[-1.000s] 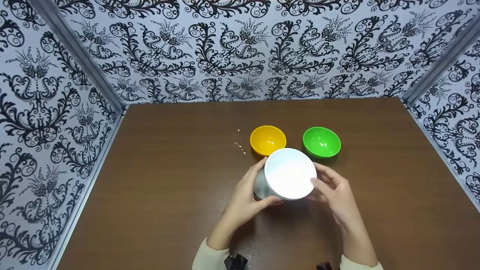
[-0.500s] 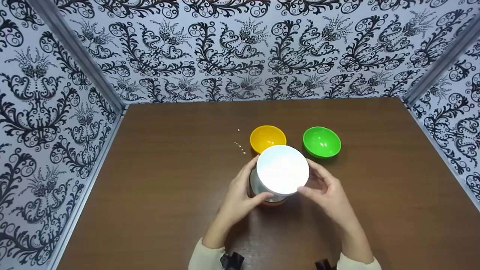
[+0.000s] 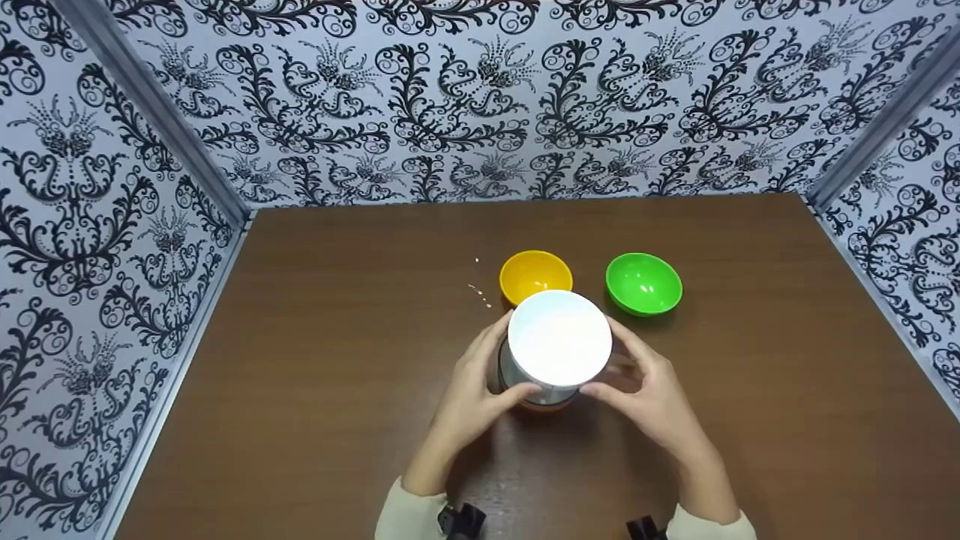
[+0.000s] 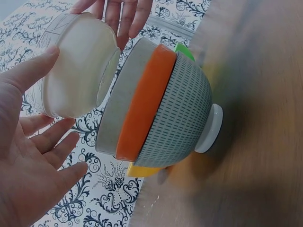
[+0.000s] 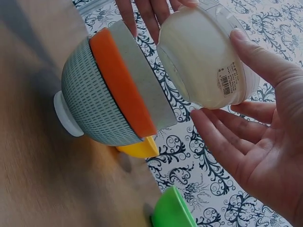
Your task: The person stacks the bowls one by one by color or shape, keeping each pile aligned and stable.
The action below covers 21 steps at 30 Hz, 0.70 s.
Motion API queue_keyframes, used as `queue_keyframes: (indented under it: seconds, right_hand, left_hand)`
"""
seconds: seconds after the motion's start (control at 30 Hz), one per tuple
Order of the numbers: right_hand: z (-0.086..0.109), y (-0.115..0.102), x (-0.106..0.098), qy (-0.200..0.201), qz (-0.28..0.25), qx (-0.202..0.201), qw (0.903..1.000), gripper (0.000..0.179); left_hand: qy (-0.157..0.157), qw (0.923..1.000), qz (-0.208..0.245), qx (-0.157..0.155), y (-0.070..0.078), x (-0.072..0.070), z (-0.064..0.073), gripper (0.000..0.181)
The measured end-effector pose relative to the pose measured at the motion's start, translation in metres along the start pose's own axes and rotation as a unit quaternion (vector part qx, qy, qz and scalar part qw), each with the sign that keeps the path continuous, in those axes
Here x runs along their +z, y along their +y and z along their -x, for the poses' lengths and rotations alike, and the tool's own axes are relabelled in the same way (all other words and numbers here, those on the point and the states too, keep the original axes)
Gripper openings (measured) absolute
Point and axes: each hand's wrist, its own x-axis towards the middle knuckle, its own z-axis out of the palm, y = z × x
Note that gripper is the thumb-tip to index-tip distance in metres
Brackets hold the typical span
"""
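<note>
Both hands hold a translucent white bowl (image 3: pixel 560 339) with a clear rim, its round top bright white in the head view. My left hand (image 3: pixel 472 390) grips its left side, thumb at the near edge; my right hand (image 3: pixel 652 394) grips the right side. A barcode label (image 5: pixel 229 80) shows on its wall. Just below it stands a nested stack: a grey-green bowl (image 4: pixel 124 90) innermost, an orange bowl (image 4: pixel 144 106) around that, and a dash-patterned bowl (image 4: pixel 180 113) with a white foot outermost. From the head, the held bowl mostly hides this stack.
A yellow bowl (image 3: pixel 535 274) stands behind the stack, partly covered by the held bowl. To its right is a green bowl (image 3: pixel 643 283). Several small white bits (image 3: pixel 481 293) lie left of the yellow bowl on the brown table (image 3: pixel 337 337). Patterned walls (image 3: pixel 480 97) enclose the back and sides.
Both hands have carried the white bowl slightly left, over the stack, whose near edge now shows beneath it. The right thumb has shifted to the bowl's near edge.
</note>
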Motion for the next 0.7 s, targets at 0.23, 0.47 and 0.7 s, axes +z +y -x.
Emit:
queue_keyframes:
  seconds: [0.23, 0.47, 0.7]
  right_hand:
    - [-0.001, 0.004, 0.003, 0.003, 0.013, -0.025, 0.9996, 0.089]
    - [-0.002, 0.007, 0.006, 0.008, 0.036, -0.03, 0.9989, 0.09]
    - [-0.002, 0.01, 0.009, 0.008, 0.041, -0.043, 0.9982, 0.091]
  left_hand:
    - [0.005, 1.0, 0.0, 0.0, -0.006, 0.001, 0.001, 0.09]
    - [0.007, 1.0, 0.002, 0.002, -0.01, 0.001, 0.001, 0.089]
    - [0.009, 0.9999, 0.005, -0.003, -0.014, 0.002, 0.003, 0.089]
